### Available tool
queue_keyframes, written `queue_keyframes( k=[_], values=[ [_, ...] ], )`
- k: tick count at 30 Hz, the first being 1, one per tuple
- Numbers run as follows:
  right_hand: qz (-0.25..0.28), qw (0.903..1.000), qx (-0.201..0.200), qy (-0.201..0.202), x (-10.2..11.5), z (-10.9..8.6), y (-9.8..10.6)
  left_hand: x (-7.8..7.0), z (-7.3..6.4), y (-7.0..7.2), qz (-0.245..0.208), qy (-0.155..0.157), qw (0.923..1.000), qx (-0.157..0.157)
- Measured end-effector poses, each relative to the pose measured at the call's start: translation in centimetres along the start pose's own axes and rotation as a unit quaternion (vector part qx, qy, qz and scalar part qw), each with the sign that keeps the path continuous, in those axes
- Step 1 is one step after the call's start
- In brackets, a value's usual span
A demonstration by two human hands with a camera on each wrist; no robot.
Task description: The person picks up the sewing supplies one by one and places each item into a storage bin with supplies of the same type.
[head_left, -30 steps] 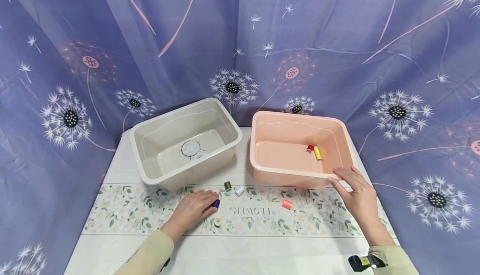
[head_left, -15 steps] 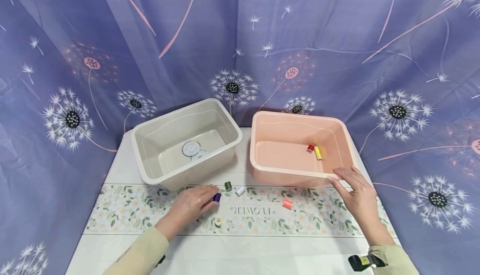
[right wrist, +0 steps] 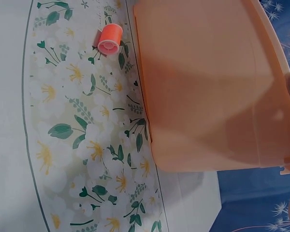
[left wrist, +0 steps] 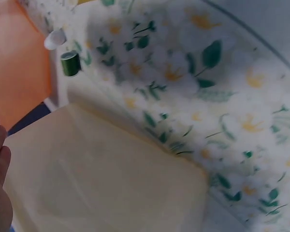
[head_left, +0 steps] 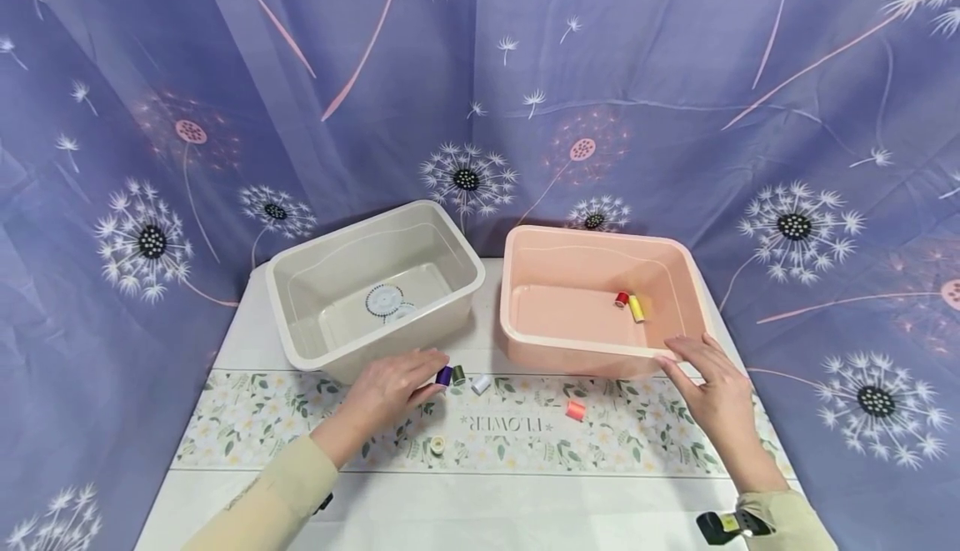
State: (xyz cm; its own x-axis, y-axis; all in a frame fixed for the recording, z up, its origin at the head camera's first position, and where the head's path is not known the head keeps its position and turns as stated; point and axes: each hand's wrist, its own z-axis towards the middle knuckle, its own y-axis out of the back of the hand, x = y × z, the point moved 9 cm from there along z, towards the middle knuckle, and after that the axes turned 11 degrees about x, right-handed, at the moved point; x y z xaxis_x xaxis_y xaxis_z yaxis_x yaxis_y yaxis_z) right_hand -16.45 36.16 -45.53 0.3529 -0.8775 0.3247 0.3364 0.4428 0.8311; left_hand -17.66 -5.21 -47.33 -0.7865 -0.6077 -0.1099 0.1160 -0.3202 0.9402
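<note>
My left hand (head_left: 393, 388) pinches a purple thread spool (head_left: 444, 376) at its fingertips, in front of the grey bin (head_left: 405, 343). Close by that spool are a dark green thread spool (head_left: 459, 375) and a white one. In the left wrist view, fingers (left wrist: 0, 150) show at the left edge, and the green spool (left wrist: 70, 64) stands upright on the cloth. My right hand (head_left: 716, 393) grips the near right rim of the pink bin (head_left: 577, 351), thumb outside. A red spool (head_left: 622, 300) and a yellow spool (head_left: 636, 308) lie inside that bin.
On the floral table runner (head_left: 300, 434) are a white spool (head_left: 481, 384), a coral spool (head_left: 575, 410) and a cream spool (head_left: 437, 445). White pin wheels (head_left: 384, 301) lie in the grey bin. A purple dandelion curtain (head_left: 360, 76) surrounds the table's back and sides.
My left hand has moved away from me and slightly right with the purple spool, which is now beside the green one. The right hand stays on the pink bin's rim.
</note>
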Motion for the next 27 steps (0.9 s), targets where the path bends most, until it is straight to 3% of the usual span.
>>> queue_keyframes(
  k=[10,17,27],
  values=[
    [0.001,0.9998,0.015,-0.014,-0.2,0.0,-0.1,-0.5,2.8,2.0,-0.009,-0.010,0.9999,-0.005],
    [0.004,1.0000,0.003,-0.006,-0.3,-0.2,-0.1,-1.2,4.8,3.2,-0.015,-0.030,0.9990,-0.030],
    [0.006,0.9998,-0.016,0.004,0.1,-0.2,0.1,-1.3,6.9,4.7,0.008,-0.019,0.9992,-0.035]
  ],
)
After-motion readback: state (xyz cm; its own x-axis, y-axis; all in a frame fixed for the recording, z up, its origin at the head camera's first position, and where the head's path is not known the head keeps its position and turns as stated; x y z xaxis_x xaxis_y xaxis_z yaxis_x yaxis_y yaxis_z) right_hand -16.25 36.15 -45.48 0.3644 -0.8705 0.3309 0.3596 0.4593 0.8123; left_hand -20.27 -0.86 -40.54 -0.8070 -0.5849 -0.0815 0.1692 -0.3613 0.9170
